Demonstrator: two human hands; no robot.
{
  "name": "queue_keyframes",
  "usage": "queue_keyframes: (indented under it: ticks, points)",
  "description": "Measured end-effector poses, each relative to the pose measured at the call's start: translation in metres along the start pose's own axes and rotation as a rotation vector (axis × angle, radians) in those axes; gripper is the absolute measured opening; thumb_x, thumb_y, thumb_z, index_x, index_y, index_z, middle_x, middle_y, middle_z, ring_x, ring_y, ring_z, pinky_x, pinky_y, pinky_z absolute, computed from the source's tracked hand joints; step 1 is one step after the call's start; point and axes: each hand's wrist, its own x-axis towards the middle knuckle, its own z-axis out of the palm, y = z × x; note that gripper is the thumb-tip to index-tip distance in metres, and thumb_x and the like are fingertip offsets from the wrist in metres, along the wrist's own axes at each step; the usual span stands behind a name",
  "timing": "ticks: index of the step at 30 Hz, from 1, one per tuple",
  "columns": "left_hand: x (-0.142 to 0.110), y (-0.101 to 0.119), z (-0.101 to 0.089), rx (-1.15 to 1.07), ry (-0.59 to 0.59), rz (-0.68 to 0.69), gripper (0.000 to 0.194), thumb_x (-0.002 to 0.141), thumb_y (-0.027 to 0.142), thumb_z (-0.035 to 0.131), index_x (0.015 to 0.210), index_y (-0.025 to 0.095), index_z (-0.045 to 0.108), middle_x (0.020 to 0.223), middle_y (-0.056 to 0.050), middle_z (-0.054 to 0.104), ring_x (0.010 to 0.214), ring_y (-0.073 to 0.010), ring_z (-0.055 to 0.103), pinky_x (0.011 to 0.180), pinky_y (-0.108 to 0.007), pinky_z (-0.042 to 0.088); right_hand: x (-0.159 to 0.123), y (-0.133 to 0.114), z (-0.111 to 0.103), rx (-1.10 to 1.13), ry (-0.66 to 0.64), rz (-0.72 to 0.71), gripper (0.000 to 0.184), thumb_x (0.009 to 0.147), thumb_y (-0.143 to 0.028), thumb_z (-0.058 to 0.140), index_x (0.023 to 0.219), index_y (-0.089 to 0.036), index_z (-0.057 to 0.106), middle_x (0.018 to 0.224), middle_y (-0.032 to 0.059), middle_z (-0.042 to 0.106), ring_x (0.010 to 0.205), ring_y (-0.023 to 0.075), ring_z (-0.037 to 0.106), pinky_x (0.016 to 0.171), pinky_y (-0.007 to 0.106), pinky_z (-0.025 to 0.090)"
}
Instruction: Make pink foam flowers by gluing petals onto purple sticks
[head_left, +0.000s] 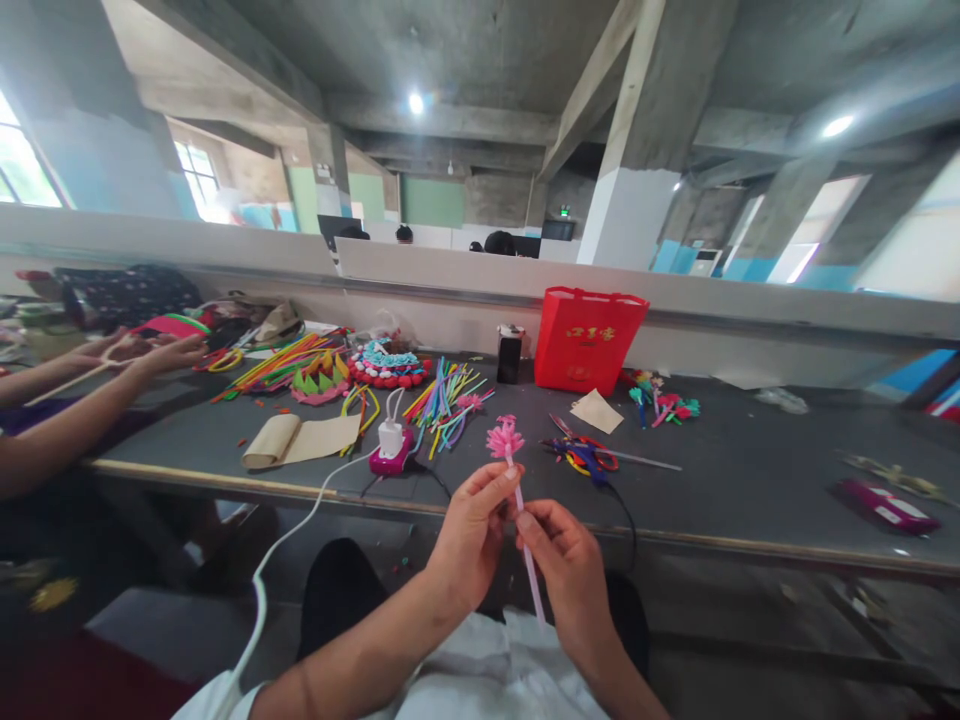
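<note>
A pink craft flower [505,440] on a pale pink stem stands nearly upright in front of me, just off the table's front edge. My left hand [480,515] pinches the stem a little below the petals. Lower down, the thumb and fingers of my right hand [562,550] close on the same stem, whose free end slants down toward my lap. Beyond my hands on the tabletop lie scissors [616,458] and a tool with blue handles [589,460]. A bundle of coloured pipe cleaners [448,400] rests to the left.
A magenta power strip [391,452] carries a white plug, its cable hanging across my left side. A red bag [589,340] and a black bottle [509,355] stand at the back. Brown paper [304,440] lies left. Another person's hands [150,352] work at far left.
</note>
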Motion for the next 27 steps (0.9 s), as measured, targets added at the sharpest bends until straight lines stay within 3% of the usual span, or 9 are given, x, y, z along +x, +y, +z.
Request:
queue_keyframes:
  ticks: [5,14,20,27]
  points:
    - [0.001,-0.001,-0.002,0.065,-0.02,-0.026,0.026,0.067,0.032,0.08,0.084,0.014,0.075,0.066,0.001,0.06,0.059,-0.0088,0.053,0.053,-0.021,0.039,-0.003,0.0,-0.003,0.201,-0.022,0.134,0.033,0.08,-0.05,0.068,0.078,-0.017,0.062,0.058,-0.0052,0.049,0.045,0.0063,0.034,0.042,0.02,0.024]
    - [0.005,0.003,-0.006,0.152,-0.063,0.019,0.023,0.069,0.032,0.081,0.083,0.014,0.077,0.073,-0.003,0.066,0.06,-0.0073,0.05,0.056,-0.018,0.038,-0.002,0.001,-0.001,0.458,-0.155,0.25,0.033,0.079,-0.047,0.072,0.074,-0.017,0.059,0.054,-0.007,0.044,0.045,0.0047,0.031,0.043,0.02,0.021]
    - [0.03,0.023,-0.009,0.099,0.013,0.222,0.02,0.06,0.025,0.085,0.073,0.013,0.075,0.081,-0.005,0.07,0.059,-0.0059,0.051,0.059,-0.018,0.041,-0.006,0.008,-0.002,0.533,-0.201,0.311,0.031,0.076,-0.044,0.075,0.079,-0.015,0.064,0.055,-0.0062,0.046,0.045,0.0041,0.032,0.042,0.019,0.019]
    - [0.055,0.051,-0.02,0.082,0.071,0.378,0.024,0.058,0.027,0.087,0.073,0.013,0.076,0.07,0.0,0.067,0.057,-0.0043,0.05,0.057,-0.017,0.04,-0.01,0.05,-0.022,0.424,-0.114,0.379,0.036,0.071,-0.047,0.078,0.074,-0.015,0.061,0.053,-0.0075,0.043,0.045,0.0041,0.031,0.042,0.019,0.02]
